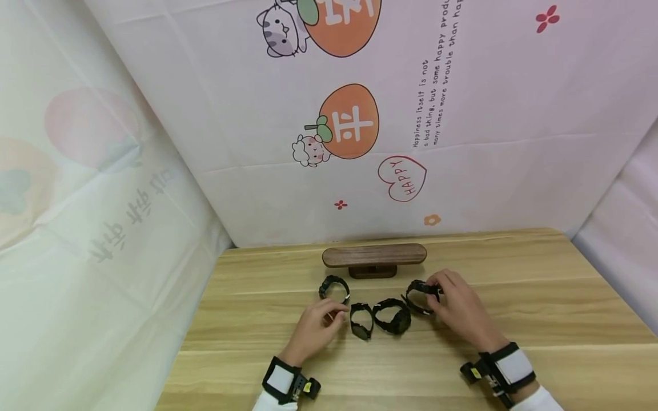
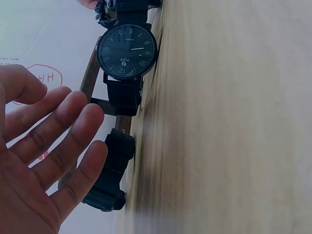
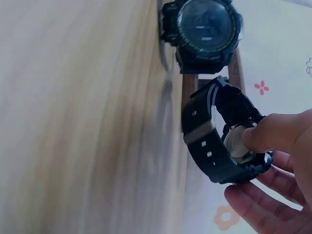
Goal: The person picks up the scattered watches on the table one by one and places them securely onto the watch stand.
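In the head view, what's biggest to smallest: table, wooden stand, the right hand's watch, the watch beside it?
1. Table
2. Wooden stand
3. Held watch in the right hand and neighbouring watch: too alike to rank.

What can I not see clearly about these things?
- Held watch, dial: right wrist view, turned away behind its case back.
- Round watch above it, display: right wrist view, too blurred to read.
- Lower watch, dial: left wrist view, turned out of sight.
- Wall lettering, line ends: head view, cut off by the top edge.
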`<state>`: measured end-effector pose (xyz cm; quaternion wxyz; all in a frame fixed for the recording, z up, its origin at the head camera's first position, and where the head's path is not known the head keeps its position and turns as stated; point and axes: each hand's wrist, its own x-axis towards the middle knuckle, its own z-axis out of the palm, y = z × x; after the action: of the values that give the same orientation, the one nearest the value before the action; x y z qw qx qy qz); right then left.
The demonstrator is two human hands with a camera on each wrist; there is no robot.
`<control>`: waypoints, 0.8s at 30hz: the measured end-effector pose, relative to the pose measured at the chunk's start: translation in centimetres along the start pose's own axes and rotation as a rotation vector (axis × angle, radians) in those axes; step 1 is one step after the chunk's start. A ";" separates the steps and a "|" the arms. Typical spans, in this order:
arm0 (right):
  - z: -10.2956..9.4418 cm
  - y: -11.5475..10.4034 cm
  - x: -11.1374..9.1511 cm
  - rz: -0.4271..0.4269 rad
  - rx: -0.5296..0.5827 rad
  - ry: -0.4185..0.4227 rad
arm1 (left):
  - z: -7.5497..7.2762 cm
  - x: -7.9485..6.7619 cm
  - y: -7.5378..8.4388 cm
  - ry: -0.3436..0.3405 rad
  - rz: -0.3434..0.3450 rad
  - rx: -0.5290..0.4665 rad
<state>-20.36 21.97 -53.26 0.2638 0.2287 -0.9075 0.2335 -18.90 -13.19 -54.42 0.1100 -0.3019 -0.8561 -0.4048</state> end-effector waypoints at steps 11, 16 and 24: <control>-0.9 -2.2 1.1 -0.052 0.048 0.047 | 0.3 0.3 0.2 -0.023 0.005 -0.018; -0.9 -3.2 1.5 -0.106 0.058 0.093 | 0.5 0.5 0.2 -0.020 0.026 -0.031; -0.7 -4.7 1.9 -0.184 0.082 0.157 | 1.3 1.0 0.8 -0.016 0.071 -0.071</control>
<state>-18.98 18.08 -50.17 0.3446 0.3025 -0.8490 0.2626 -19.13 -11.33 -54.34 0.1064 -0.3389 -0.8309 -0.4284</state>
